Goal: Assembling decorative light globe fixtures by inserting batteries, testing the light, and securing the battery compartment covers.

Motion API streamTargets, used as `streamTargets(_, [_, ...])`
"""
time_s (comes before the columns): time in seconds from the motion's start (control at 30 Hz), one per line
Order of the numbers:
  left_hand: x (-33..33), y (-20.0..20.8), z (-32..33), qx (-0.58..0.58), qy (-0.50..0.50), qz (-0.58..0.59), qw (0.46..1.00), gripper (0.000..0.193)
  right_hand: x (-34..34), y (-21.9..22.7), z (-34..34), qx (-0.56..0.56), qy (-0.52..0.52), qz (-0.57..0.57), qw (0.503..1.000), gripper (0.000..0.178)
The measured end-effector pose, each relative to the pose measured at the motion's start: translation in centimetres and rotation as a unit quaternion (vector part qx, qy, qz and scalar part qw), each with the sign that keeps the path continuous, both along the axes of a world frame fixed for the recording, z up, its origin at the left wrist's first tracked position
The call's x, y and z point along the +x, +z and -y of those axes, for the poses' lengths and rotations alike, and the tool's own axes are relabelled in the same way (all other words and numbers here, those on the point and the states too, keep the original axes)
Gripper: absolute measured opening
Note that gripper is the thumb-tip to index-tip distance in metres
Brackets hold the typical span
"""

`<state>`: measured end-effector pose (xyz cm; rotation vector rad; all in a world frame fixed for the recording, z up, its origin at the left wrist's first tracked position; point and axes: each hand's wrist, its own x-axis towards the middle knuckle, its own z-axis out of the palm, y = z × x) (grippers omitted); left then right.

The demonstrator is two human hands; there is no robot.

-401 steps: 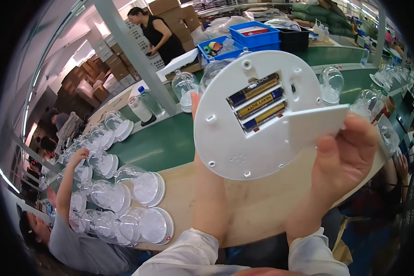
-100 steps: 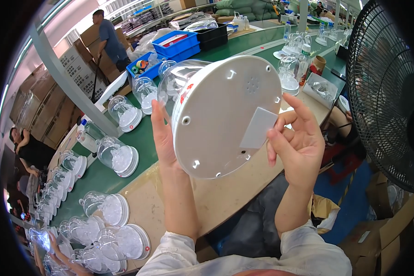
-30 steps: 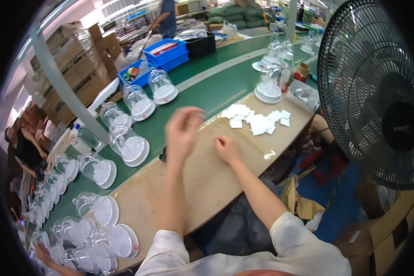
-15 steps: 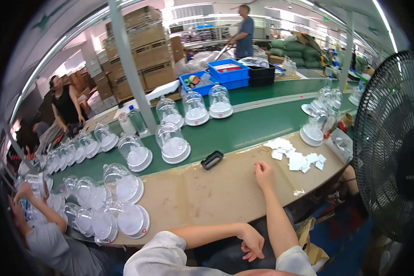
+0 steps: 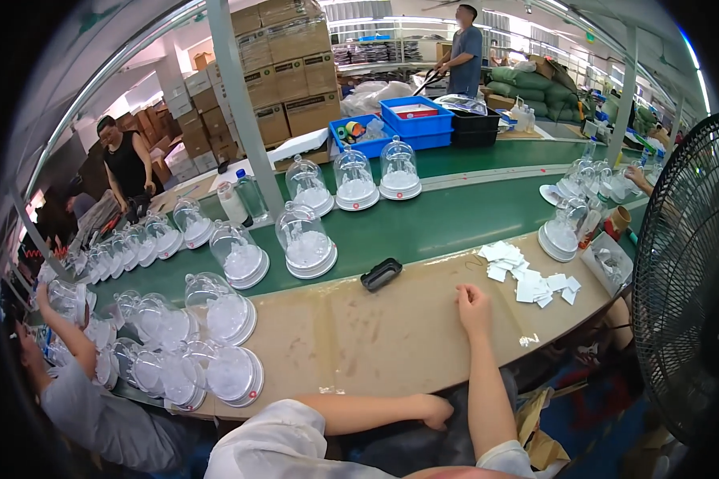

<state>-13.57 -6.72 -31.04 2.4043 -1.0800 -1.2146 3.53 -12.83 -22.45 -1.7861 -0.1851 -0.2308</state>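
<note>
My right hand (image 5: 473, 307) rests on the tan worktable (image 5: 407, 335), its fingers curled closed, with nothing showing in them. Just beyond it, to the right, lies a loose pile of small white square pieces (image 5: 527, 275). A small black plastic tray (image 5: 381, 275) sits to the left of that hand, apart from it. Below the table's front edge, my left hand (image 5: 437, 412) hangs over my lap; its fingers are hidden. Clear domes on white round bases stand at the table's left, among them a near dome (image 5: 236, 375) and one behind it (image 5: 220, 310).
A green conveyor (image 5: 423, 215) runs behind the table, carrying more domes (image 5: 307, 243). Beyond it stand blue bins (image 5: 415, 120) and a black crate (image 5: 475, 124). A large black fan (image 5: 687, 271) is close at right. A co-worker's arm (image 5: 68, 323) handles a dome at left.
The view has turned slightly left, so things sit further right. My left hand's fingers have dropped out of sight. My right hand stays curled on the table. The co-worker at left raised an arm.
</note>
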Motion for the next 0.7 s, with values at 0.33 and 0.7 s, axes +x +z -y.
streamTargets(0.33, [0.1, 3.9, 0.3, 0.041, 0.013, -0.046, 0.998, 0.045, 0.1, -0.3, 0.9, 0.058, 0.011, -0.029, 0.998, 0.021])
streamTargets(0.7, [-0.4, 4.5, -0.1, -0.043, -0.004, 0.037, 0.998, 0.038, 0.2, -0.5, 0.9, 0.057, 0.021, -0.029, 0.998, 0.019])
